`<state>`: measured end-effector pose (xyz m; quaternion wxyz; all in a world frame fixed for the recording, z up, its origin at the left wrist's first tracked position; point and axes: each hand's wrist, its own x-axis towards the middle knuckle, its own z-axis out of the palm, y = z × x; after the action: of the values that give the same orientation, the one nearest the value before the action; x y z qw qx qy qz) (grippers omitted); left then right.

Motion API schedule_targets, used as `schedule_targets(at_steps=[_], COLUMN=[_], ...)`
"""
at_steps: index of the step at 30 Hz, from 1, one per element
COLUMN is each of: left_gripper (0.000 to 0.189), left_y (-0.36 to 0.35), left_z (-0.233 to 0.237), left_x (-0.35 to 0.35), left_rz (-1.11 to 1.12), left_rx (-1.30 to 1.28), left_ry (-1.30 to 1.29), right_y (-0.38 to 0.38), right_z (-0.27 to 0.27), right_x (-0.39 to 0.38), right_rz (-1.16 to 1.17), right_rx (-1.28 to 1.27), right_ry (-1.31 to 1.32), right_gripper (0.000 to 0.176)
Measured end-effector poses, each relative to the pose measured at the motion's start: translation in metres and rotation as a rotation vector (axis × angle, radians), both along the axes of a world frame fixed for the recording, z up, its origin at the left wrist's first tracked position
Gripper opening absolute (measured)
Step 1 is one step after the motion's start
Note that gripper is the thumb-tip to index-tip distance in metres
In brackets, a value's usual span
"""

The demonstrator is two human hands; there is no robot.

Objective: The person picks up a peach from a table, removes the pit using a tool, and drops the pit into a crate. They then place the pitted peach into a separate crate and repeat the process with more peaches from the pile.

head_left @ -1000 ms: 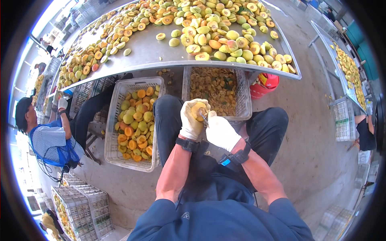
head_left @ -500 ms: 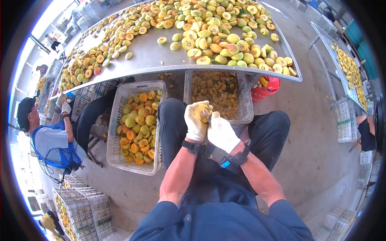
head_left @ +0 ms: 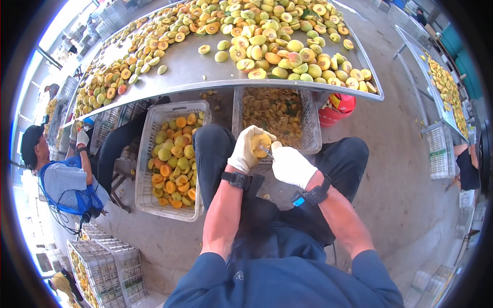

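Observation:
My left hand [head_left: 248, 148], in a white glove, is closed around a yellow peach half [head_left: 261, 145] with its cut face turned to my right. My right hand [head_left: 291, 163], gloved too, grips a small metal pitting tool [head_left: 265, 151] whose shiny tip touches the cut face; its handle is hidden in my fingers. Below and beyond my hands stands a crate of pits and scraps [head_left: 314, 123]. To the left of my knee is a white crate [head_left: 143, 174] holding pitted orange and yellow peach halves [head_left: 177, 154].
A metal table [head_left: 192, 65] heaped with halved peaches [head_left: 287, 46] spans the front. Under its right side sits a red bag [head_left: 336, 109]. A co-worker [head_left: 77, 179] sits at the left. Stacked crates [head_left: 108, 267] stand lower left, and another table [head_left: 436, 82] is at the right.
My right hand has drawn slightly to the right and down, turning away from my left. The peach half's cut face shows more now. Both hands keep their grip.

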<state>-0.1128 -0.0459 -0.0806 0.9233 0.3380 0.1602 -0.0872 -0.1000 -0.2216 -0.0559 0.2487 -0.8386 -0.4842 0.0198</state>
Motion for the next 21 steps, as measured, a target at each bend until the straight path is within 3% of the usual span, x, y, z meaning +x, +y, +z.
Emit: schedule_targets(at_steps=[1, 3, 5, 9, 16, 21], left_gripper=[0.036, 0.035, 0.033, 0.026, 0.02, 0.019], left_y=[0.0, -0.003, -0.014, -0.018, -0.014, -0.017], left_z=[0.004, -0.005, 0.007, -0.001, -0.002, 0.0], left_x=[0.004, 0.005, -0.003, -0.006, -0.009, -0.012], left_rz=[-0.064, -0.035, 0.209, 0.313, 0.271, 0.343], left_rx=[-0.019, 0.023, 0.061, 0.23, 0.275, 0.315], left_ry=[0.11, 0.069, 0.053, -0.025, -0.007, -0.052], right_y=[0.0, 0.007, 0.019, 0.031, 0.024, 0.033], right_z=[-0.004, -0.016, -0.021, -0.019, -0.014, -0.014], right_x=[-0.001, -0.008, -0.016, -0.027, -0.021, -0.02], right_rz=[-0.007, -0.199, -0.259, -0.368, -0.22, -0.279], right_rx=[0.005, 0.113, 0.139, 0.163, 0.018, 0.127], right_ry=[-0.008, 0.182, 0.266, 0.463, 0.32, 0.56], right_gripper=[0.033, 0.029, 0.031, 0.035, 0.033, 0.036])
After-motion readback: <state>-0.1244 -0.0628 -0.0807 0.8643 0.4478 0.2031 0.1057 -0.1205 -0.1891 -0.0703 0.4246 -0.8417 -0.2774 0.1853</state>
